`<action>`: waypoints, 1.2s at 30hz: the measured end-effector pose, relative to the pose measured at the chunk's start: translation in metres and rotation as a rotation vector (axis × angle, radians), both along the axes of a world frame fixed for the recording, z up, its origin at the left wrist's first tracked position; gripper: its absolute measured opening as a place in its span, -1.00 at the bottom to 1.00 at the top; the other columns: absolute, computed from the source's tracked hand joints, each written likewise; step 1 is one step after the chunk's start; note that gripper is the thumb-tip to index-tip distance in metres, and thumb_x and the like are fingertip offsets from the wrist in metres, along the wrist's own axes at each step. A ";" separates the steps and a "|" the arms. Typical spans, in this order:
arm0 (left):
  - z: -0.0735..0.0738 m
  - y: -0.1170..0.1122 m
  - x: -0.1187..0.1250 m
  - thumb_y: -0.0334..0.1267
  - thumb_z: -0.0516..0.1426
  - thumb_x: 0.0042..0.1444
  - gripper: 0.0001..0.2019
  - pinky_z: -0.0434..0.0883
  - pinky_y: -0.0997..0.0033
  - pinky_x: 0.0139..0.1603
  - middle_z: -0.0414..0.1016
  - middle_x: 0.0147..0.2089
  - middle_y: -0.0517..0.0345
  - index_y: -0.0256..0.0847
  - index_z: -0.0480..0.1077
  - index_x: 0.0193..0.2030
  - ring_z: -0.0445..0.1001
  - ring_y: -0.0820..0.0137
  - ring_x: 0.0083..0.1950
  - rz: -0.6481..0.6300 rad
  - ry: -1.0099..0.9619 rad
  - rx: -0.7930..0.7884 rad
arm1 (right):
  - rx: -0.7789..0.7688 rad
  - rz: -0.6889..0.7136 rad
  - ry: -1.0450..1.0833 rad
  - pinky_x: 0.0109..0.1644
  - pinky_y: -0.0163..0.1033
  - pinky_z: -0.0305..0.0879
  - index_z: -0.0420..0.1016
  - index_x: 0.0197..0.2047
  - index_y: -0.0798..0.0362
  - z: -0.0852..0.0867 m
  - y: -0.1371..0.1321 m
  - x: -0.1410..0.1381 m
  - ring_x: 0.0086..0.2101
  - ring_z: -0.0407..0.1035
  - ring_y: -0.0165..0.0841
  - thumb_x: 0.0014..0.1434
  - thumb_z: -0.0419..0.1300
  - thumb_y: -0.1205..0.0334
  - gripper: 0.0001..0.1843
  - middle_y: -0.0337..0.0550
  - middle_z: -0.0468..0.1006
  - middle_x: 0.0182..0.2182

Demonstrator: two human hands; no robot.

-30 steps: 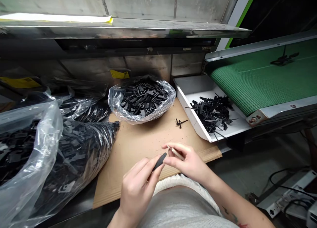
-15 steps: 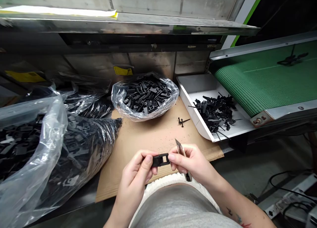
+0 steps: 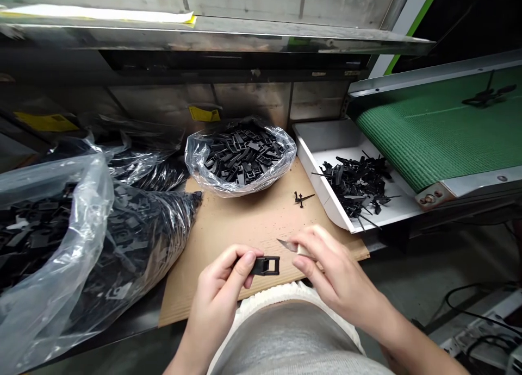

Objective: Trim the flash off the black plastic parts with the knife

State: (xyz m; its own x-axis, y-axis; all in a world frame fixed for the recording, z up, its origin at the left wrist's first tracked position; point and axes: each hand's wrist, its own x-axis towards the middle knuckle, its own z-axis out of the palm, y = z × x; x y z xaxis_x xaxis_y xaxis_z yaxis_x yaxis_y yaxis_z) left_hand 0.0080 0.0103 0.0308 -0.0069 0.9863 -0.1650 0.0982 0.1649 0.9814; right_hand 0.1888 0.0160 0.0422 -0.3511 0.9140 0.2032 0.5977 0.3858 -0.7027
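Since half a second ago, the right hand [image 3: 330,266] has drawn off the end of the black part [image 3: 260,266], and the knife [image 3: 290,247] in it has swung from nearly upright to pointing left, its tip up and just beside the part. The left hand's grip stays pinched on the part, thumb on top and fingers beneath, its framed opening sticking out to the right. The right hand's grip is closed around the knife, thumb below the blade and clear of the part.

The part is held in the air above the near edge of the cardboard [image 3: 244,217], between the left hand [image 3: 222,280] and the knife. Farther back on the cardboard lies a sprue [image 3: 300,199], dark crumbs near it. Behind sits an open clear bag [image 3: 240,190] full of black parts; to its right, a white tray [image 3: 322,193] holds a tangle of black pieces, beside the end of a green belt [image 3: 440,125]. At left, a larger sack [image 3: 142,255] bulges with black pieces.
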 end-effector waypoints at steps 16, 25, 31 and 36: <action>0.001 0.005 0.001 -0.18 0.07 0.08 -0.81 0.06 0.52 -0.54 0.14 -0.61 0.32 -0.21 0.39 -0.46 0.11 0.52 -0.56 -0.016 0.101 0.045 | 0.561 0.192 -0.473 -0.55 -0.26 -0.03 0.43 -0.24 0.15 0.005 -0.002 0.002 -0.55 0.16 -0.39 0.14 0.04 0.42 -0.84 -0.20 0.37 -0.56; -0.001 0.009 -0.001 -0.17 0.05 0.10 -0.79 0.08 0.52 -0.53 0.16 -0.61 0.32 -0.22 0.39 -0.45 0.13 0.52 -0.55 -0.030 0.115 0.064 | 0.513 0.184 -0.514 -0.56 -0.27 -0.07 0.41 -0.26 0.11 0.003 0.001 0.003 -0.56 0.14 -0.41 0.17 -0.01 0.42 -0.82 -0.24 0.32 -0.57; -0.001 0.009 -0.001 -0.17 0.05 0.11 -0.79 0.07 0.52 -0.53 0.15 -0.61 0.32 -0.21 0.38 -0.43 0.12 0.52 -0.55 -0.048 0.119 0.077 | 0.495 0.178 -0.523 -0.55 -0.27 -0.09 0.41 -0.27 0.10 0.004 0.001 0.003 -0.55 0.11 -0.40 0.13 0.04 0.43 -0.84 -0.24 0.30 -0.57; -0.002 0.009 -0.002 -0.17 0.04 0.13 -0.79 0.08 0.54 -0.52 0.16 -0.60 0.33 -0.20 0.37 -0.44 0.13 0.53 -0.54 -0.065 0.143 0.106 | 0.511 0.175 -0.469 -0.52 -0.27 -0.03 0.42 -0.25 0.12 0.005 0.000 0.000 -0.53 0.12 -0.39 0.14 0.03 0.43 -0.83 -0.21 0.35 -0.54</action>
State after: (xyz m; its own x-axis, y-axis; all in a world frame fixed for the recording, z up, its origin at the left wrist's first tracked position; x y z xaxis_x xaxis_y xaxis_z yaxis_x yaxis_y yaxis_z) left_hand 0.0055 0.0197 0.0284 0.0418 0.9972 -0.0617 0.2450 0.0497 0.9682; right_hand 0.1885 0.0165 0.0471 -0.6393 0.6672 0.3822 0.6919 0.7160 -0.0927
